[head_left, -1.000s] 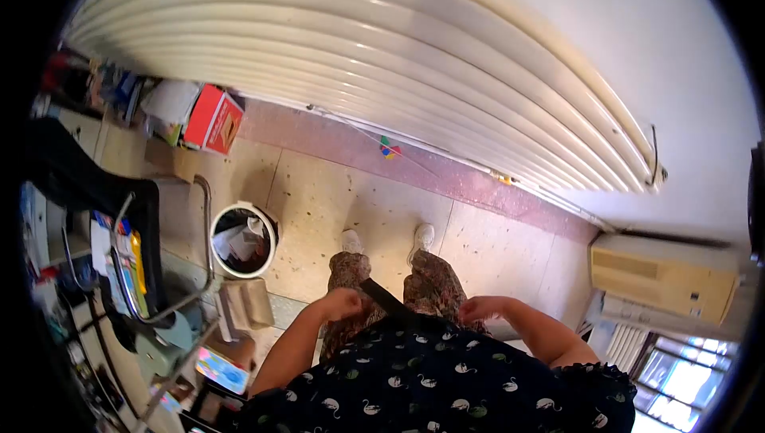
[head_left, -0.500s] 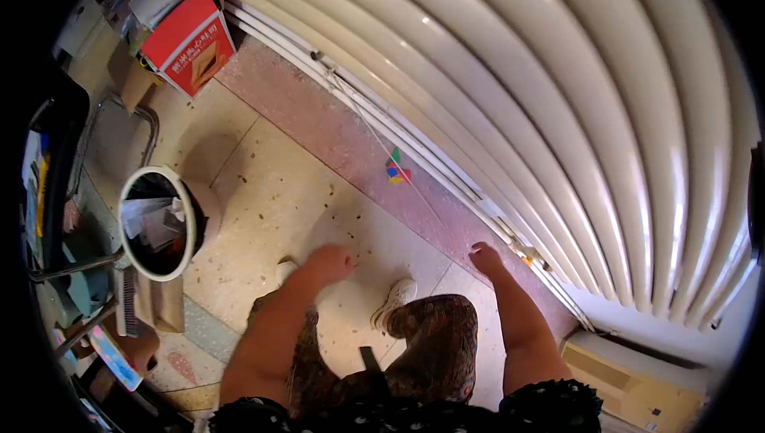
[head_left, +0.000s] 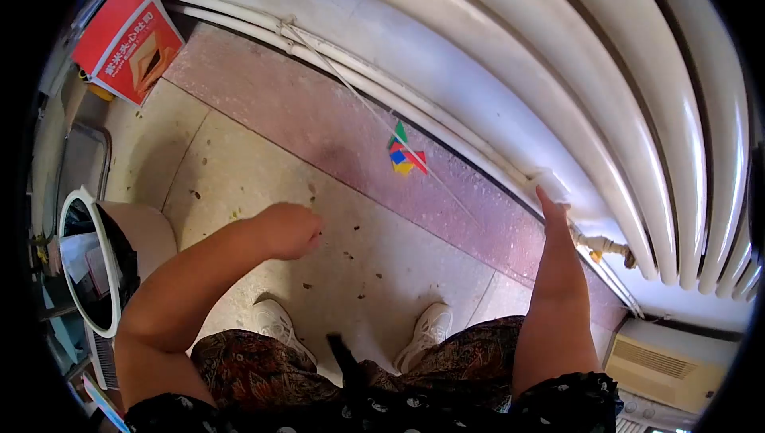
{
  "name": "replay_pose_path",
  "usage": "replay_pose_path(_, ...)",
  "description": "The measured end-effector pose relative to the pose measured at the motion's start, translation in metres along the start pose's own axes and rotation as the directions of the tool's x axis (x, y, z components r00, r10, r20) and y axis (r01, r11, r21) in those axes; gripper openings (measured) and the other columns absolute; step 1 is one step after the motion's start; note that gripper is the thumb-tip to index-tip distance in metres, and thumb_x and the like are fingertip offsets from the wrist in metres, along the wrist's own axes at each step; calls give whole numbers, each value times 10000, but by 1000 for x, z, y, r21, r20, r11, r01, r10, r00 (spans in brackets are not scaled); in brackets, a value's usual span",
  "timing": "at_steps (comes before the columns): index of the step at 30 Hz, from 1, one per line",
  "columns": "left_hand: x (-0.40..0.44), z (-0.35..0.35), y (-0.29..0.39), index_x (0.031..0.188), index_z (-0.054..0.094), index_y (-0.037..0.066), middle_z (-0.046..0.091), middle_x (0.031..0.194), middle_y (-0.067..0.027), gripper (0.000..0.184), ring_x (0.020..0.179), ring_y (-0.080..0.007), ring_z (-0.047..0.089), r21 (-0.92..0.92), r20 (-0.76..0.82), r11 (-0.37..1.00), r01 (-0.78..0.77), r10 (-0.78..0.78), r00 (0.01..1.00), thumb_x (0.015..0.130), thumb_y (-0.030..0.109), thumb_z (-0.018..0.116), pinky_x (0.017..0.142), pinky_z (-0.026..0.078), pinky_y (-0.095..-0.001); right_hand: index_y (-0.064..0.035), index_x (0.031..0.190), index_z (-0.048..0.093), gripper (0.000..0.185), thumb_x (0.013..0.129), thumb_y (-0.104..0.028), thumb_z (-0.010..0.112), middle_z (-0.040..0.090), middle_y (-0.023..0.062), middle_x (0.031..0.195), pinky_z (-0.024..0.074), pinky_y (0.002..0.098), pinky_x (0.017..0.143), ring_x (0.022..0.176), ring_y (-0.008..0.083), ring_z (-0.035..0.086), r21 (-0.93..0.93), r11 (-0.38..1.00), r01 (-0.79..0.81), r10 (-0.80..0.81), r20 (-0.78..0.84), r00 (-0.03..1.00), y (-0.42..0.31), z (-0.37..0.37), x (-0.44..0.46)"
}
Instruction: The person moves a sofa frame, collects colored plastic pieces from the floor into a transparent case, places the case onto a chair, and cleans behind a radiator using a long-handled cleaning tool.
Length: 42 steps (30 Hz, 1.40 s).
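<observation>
Colourful pieces lie on the pinkish floor strip [head_left: 271,106] beside white pipes [head_left: 358,74].

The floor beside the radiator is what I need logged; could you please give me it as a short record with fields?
left hand: curled above pale tiles; contents hidden
right hand: near the white pipes below the radiator; contact unclear
reddish floor strip: green, red, blue and yellow geometric pieces, a thin cord crossing them
bin: at left, papers inside
upper left: red box with printed toast picture
footwear: white shoes
</observation>
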<state>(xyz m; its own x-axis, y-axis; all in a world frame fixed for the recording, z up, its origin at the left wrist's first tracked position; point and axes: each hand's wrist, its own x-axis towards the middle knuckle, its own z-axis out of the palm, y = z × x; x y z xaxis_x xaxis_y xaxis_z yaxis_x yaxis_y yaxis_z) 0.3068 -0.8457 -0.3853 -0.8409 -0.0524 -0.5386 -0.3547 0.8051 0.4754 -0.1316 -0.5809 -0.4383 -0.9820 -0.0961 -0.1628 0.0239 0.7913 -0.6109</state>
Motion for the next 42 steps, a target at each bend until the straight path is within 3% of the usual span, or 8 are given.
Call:
replay_pose_path(2, -7, 17, 13, 709, 516, 39, 514, 682, -134, 212, 643, -289, 510, -26, 136, 1000, 14, -10, 991, 737, 236, 445, 580, 401, -386, 69, 1200, -38, 1118, 521, -431, 696, 233, 206, 1224, 229, 328, 915, 1124, 266, 267, -157, 970, -184, 179, -44, 983, 10, 7, 12)
replay_pose_path(10, -15, 47, 39, 787, 515, 39, 523, 757, -123, 207, 725, -283, 504, -99, 319, 992, -82, 109, 942, 764, 224, 425, 638, 403, -388, 41, 1150, -190, 1201, 500, -364, 735, 315, 194, 1142, 243, 320, 894, 1056, 248, 332, 44, 995, -93, 94, -20, 995, 8, 15, 17)
replay_pose_path(12, -14, 51, 38, 829, 513, 46, 523, 779, -116, 197, 748, -277, 503, -295, 126, 953, -63, 104, 987, 766, 212, 428, 654, 403, -375, 24, 1160, -106, 1137, 496, -356, 735, 330, 191, 1127, 245, 317, 894, 1058, 249, 330, 112, 993, -25, 28, -21, 999, 18, 24, 24)
replay_pose_path(16, -11, 52, 39, 872, 509, 52, 529, 811, -115, 206, 779, -261, 506, -287, 167, 958, -22, 73, 983, 768, 212, 432, 668, 406, -355, 25, 1185, -160, 1242, 436, -396, 738, 188, 259, 1202, 221, 363, 924, 1106, 329, 271, -57, 992, -115, 105, -153, 983, -18, 33, -7)
replay_pose_path(29, -11, 60, 45, 845, 519, 52, 544, 781, -112, 209, 739, -271, 516, -353, 45, 932, -82, 105, 993, 751, 229, 462, 638, 413, -353, -4, 1208, 46, 1085, 443, -349, 734, 275, 243, 1139, 298, 389, 871, 1037, 350, 328, 45, 979, 198, -161, -419, 893, -25, 24, -21)
replay_pose_path(36, -4, 53, 43, 906, 503, 37, 534, 805, -129, 215, 742, -251, 529, -382, -136, 908, -169, 126, 983, 756, 190, 485, 656, 423, -329, -20, 1158, 197, 687, 661, -230, 621, 359, 153, 1077, 339, 304, 824, 996, 213, 391, 444, 863, 241, -395, 296, 870, -73, 12, -117)
replay_pose_path(38, -2, 46, 43, 936, 487, 37, 526, 828, -134, 233, 766, -245, 528, -460, -181, 876, -144, 67, 981, 753, 181, 493, 684, 419, -325, -52, 1174, 204, 560, 735, -214, 513, 392, 102, 1076, 317, 308, 852, 999, 237, 416, 500, 855, -135, -312, 705, 636, -82, 24, -138)
replay_pose_path(42, 2, 38, 36, 1044, 410, 25, 468, 970, -162, 371, 902, -256, 480, -742, -351, 621, -254, -37, 936, 736, 191, 532, 784, 379, -329, -73, 1162, 270, 570, 713, -280, 553, 372, 88, 1146, 272, 337, 914, 1067, 227, 370, 449, 724, -524, -384, 893, 235, -96, 59, -190)
